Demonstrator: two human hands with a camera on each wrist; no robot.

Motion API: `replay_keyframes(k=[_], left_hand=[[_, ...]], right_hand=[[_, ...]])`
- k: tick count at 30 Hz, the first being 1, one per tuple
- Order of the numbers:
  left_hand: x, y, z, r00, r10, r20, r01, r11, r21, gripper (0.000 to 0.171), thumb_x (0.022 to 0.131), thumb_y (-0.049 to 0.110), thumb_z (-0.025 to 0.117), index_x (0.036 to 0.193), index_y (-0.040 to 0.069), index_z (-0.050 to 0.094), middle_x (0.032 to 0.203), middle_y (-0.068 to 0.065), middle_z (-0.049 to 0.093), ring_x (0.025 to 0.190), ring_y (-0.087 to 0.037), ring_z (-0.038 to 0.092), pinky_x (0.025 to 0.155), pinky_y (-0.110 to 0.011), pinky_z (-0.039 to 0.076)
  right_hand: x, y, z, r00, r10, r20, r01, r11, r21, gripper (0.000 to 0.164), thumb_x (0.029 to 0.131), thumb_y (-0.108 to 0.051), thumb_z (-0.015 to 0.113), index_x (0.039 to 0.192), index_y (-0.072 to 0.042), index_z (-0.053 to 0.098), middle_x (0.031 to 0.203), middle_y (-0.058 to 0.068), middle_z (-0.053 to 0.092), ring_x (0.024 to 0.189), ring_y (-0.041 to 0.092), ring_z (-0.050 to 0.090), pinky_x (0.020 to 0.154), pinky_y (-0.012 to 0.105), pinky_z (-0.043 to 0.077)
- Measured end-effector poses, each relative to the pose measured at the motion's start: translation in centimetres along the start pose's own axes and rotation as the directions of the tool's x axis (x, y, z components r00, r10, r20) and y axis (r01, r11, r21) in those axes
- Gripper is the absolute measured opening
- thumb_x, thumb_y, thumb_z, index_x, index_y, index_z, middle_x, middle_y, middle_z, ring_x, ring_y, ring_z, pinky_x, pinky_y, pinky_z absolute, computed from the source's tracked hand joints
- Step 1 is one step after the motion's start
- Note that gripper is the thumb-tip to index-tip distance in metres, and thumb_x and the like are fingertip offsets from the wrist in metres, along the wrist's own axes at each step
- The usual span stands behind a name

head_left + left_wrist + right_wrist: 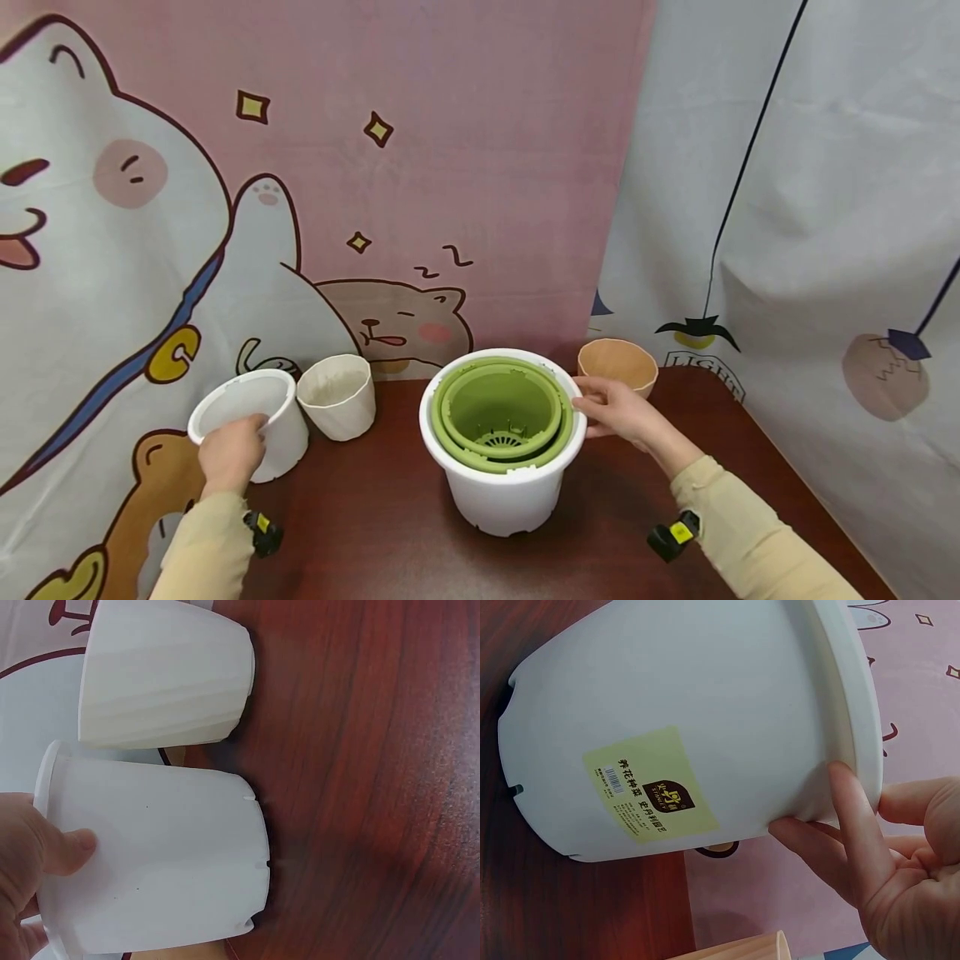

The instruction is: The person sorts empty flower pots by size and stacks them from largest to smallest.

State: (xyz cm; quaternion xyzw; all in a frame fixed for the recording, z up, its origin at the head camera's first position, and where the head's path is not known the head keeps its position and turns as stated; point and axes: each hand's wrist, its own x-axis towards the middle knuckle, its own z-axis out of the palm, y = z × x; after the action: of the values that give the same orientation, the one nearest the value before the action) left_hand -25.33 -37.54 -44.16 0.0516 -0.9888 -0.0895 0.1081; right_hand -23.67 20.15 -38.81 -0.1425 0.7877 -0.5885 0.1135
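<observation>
A smaller white flowerpot [281, 433] stands at the left of the table. My left hand [232, 452] grips its near rim, thumb pressed on the outer wall in the left wrist view; the fingers are partly hidden. In the middle, a large white flowerpot [501, 502] holds green flowerpots [504, 404] nested one inside another, slotted at the bottom. My right hand [618, 412] holds the large pot's rim at the right side, fingertips [841, 776] below the lip and the thumb at its edge. A yellow-green label [651, 786] shows on that pot's wall.
A cream faceted flowerpot [339, 404] stands just right of the smaller white one. Behind my right hand is an orange-tan flowerpot [618, 362]. The dark red wooden table [360, 533] meets a cartoon-printed cloth [480, 167] at the back and sides.
</observation>
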Motion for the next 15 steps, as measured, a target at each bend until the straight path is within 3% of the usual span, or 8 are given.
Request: replay_keyframes(k=[15], left_hand=[[-1.7, -0.4, -1.6, 0.996, 0.033, -0.079, -0.036, 0.999, -0.037, 0.028, 0.084, 0.001, 0.064, 0.112, 0.001, 0.068, 0.096, -0.026, 0.068, 0.079, -0.052, 0.061, 0.056, -0.062, 0.05]], right_hand=[[-0.1, -0.1, 0.0, 1.0, 0.0, 0.002, 0.0, 1.0, -0.002, 0.052, 0.102, -0.004, 0.053, 0.144, 0.018, 0.031, 0.128, 0.038, 0.054, 0.1, 0.029, 0.066, 0.074, 0.036, 0.061]])
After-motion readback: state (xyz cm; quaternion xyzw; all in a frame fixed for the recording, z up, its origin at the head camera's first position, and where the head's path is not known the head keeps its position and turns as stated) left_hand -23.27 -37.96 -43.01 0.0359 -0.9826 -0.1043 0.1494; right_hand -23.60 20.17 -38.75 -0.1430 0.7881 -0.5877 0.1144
